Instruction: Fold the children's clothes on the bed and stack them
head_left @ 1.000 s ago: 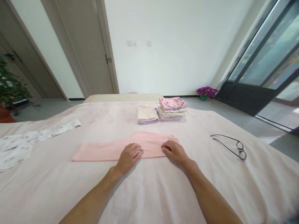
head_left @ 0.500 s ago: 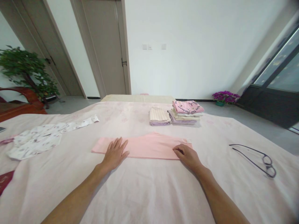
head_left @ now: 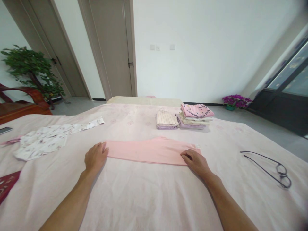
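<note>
A pair of pink pants [head_left: 144, 150], folded lengthwise, lies flat across the bed-like surface in front of me. My left hand [head_left: 96, 157] is closed around the leg end at the far left, covering the hem. Near the waist end, my right hand [head_left: 195, 160] rests with its fingers curled and pinched on the cloth's lower edge. A small white tag shows at the upper right corner of the pants.
Folded clothes form a stack [head_left: 194, 117] beyond the pants, beside a folded striped garment [head_left: 166, 120]. A white patterned garment [head_left: 43, 141] lies spread at left, near a phone [head_left: 5, 130] and a red item [head_left: 8, 184]. Eyeglasses [head_left: 281, 170] lie at right.
My left hand has slid left from lying flat on the pants to their leg end and closed there. The right hand stays by the waist end. The view has shifted slightly.
</note>
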The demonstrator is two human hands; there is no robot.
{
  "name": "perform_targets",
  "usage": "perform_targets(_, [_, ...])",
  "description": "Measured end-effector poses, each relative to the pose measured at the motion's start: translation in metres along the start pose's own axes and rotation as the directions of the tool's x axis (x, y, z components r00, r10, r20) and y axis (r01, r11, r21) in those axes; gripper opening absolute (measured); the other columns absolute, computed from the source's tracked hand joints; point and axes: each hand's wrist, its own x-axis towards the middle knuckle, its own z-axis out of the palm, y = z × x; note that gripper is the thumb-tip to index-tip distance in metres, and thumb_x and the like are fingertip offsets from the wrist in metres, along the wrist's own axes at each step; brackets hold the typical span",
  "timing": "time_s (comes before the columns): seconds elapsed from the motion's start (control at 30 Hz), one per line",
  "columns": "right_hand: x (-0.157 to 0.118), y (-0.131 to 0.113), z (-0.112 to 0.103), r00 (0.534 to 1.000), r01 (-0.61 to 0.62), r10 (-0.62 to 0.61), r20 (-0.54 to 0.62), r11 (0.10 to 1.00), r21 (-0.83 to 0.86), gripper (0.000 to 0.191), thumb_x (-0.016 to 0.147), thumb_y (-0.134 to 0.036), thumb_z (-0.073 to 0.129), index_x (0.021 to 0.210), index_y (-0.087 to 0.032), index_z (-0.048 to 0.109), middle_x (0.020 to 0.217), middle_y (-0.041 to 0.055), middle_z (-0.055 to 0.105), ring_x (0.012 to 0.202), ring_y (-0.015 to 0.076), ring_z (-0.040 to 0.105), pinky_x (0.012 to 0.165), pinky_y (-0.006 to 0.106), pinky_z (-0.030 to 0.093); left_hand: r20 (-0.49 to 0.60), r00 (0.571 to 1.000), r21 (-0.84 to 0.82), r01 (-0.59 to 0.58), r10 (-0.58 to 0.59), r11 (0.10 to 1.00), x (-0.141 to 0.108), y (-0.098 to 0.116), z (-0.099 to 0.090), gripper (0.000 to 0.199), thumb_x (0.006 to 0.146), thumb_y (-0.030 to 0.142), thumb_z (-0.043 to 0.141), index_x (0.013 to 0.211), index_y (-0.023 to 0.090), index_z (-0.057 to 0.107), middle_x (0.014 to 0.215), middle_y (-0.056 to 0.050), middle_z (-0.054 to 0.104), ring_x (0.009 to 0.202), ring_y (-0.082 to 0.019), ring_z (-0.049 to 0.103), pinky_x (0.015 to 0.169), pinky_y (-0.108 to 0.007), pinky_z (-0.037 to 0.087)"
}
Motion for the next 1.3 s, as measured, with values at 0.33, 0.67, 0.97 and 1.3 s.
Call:
perform_targets(0.33, [0.0,0.002,0.001,1.0,0.005,-0.005,-0.005,1.0,-0.002,0.025,0.089,-0.035,0.047,0.091,-0.027,0.07,0.097,0.0008,0.073,0.091,0.0199,0.065,0.077,0.031,0.045,0.127,0.975,0.017,0.179,-0.18,0.984,0.005,-0.017,-0.013,0.066,0.084,0.068,0.037,0.115,0.016,0.063,0.112,-0.019,0.064,0.104,-0.039,0.06,0.085,-0.049,0.044])
perform_targets(0.67, [0.0,0.002,0.002,1.0,0.002,-0.002,-0.008,1.0,0.001,0.025,0.089,-0.034,0.047,0.093,-0.026,0.07,0.097,0.0017,0.072,0.091,0.0198,0.064,0.08,0.031,0.046,0.093,0.981,-0.237,0.186,-0.169,0.953,0.003,-0.009,-0.011,0.04,0.085,0.055,0.044,0.093,0.021,0.063,0.097,-0.01,0.068,0.089,-0.029,0.064,0.072,-0.038,0.047])
perform_targets(0.97, [-0.001,-0.001,-0.001,1.0,0.001,-0.001,-0.021,1.0,-0.001,0.024,0.089,-0.033,0.049,0.093,-0.026,0.071,0.097,0.0011,0.072,0.09,0.0196,0.064,0.079,0.03,0.045,-0.132,0.96,-0.46,-0.28,0.247,0.842,-0.011,0.044,0.006,0.033,0.084,0.035,0.055,0.113,0.021,0.063,0.117,-0.008,0.066,0.108,-0.024,0.061,0.097,-0.037,0.047])
perform_targets(1.3, [-0.001,0.001,0.001,0.999,0.024,-0.024,-0.029,1.0,0.009,0.023,0.09,-0.034,0.048,0.093,-0.027,0.07,0.096,-0.0002,0.072,0.091,0.0188,0.064,0.078,0.03,0.044,-0.069,0.925,-0.203,-0.38,0.373,0.903,-0.01,0.038,0.024,0.047,0.094,0.031,0.039,0.135,0.017,0.057,0.147,-0.007,0.051,0.138,-0.022,0.043,0.119,-0.038,0.03])
